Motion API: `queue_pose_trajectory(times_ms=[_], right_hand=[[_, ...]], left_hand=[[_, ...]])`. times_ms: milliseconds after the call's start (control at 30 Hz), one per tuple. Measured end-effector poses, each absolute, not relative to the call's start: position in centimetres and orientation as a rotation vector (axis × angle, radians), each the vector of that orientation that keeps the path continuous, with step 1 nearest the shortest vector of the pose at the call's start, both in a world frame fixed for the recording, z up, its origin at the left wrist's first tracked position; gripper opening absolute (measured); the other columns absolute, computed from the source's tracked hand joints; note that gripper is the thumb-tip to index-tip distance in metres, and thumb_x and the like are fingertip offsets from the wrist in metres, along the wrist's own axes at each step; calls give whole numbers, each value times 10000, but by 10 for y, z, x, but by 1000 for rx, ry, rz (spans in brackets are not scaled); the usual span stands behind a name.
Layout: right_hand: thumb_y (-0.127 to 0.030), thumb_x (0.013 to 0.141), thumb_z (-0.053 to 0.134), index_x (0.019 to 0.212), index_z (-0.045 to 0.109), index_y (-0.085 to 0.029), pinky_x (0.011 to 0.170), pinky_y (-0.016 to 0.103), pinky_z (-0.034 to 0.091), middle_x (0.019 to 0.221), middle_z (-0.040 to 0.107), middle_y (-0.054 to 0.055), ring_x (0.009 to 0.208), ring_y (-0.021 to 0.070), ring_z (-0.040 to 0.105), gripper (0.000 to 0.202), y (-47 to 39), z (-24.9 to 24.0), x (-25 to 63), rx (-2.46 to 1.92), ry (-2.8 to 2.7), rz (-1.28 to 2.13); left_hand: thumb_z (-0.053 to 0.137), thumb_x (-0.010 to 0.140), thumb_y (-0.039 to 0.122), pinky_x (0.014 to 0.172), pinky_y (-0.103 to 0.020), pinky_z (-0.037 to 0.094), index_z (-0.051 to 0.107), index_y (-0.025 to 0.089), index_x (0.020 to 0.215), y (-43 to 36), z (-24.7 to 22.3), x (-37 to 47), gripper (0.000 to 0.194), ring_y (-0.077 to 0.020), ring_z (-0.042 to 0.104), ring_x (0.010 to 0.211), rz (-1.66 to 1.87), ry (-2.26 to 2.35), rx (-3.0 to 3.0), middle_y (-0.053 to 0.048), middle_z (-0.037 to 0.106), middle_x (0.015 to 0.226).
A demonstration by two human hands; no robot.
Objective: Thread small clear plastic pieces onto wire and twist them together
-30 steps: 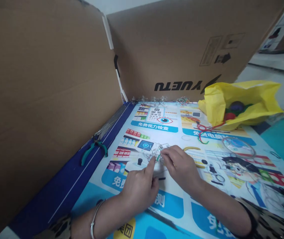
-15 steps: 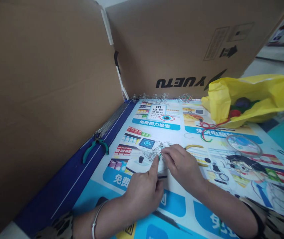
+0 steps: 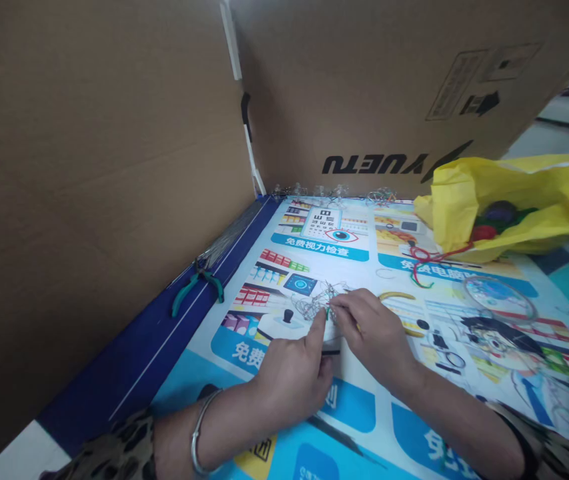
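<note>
A tangled piece of thin silvery wire (image 3: 314, 303) lies on the printed sheet, with a bit of green on its near side. My left hand (image 3: 294, 377) points its index finger onto the green bit, the other fingers curled under. From the right, my right hand (image 3: 377, 327) pinches the wire's edge between thumb and fingertips. Pliers with yellow handles (image 3: 397, 295) lie partly hidden behind my right hand. Green-handled pliers (image 3: 184, 293) rest on the blue border at the left.
Cardboard panels (image 3: 364, 93) stand at the left and back, with small wire pieces (image 3: 329, 191) along the foot. A yellow bag (image 3: 457, 207) holds yarn balls; red yarn (image 3: 429, 257) trails out. A wire coil (image 3: 502, 298) lies at the right.
The whole view has shifted slightly, so most things appear further right. Both hands keep nearly the same pose at the wire.
</note>
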State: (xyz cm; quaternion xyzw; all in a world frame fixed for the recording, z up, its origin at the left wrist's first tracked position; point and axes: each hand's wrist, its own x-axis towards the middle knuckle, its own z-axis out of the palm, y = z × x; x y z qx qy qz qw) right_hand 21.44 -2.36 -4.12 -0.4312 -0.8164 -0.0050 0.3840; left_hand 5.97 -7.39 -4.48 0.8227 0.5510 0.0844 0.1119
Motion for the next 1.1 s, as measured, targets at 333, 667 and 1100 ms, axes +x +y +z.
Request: queue_pose_trajectory(times_ms=[333, 667, 1100], right_hand=[[-245, 905, 441, 863, 609, -165, 680, 290, 478, 778, 607, 52, 752, 171, 579, 190, -23, -42, 214, -1106, -2100, -12], [-224, 907, 440, 867, 601, -161, 672, 292, 474, 768, 603, 47, 738, 170, 575, 178, -23, -42, 214, -1070, -2122, -47], [-209, 908, 440, 849, 604, -158, 646, 280, 474, 755, 610, 46, 714, 161, 580, 182, -24, -41, 213, -1022, -2113, -92]], left_hand=[[408, 809, 245, 503, -354, 488, 135, 74, 1400, -72, -45, 59, 672, -242, 640, 550, 251, 1655, 2510, -81, 701, 745], [462, 793, 236, 419, -326, 440, 268, 51, 1355, -66, -47, 56, 623, -245, 615, 472, 422, 1755, 2759, -82, 684, 660], [440, 813, 228, 475, -320, 450, 404, 119, 1250, -59, -37, 58, 452, -249, 647, 555, 293, 1834, 2650, -93, 705, 776]])
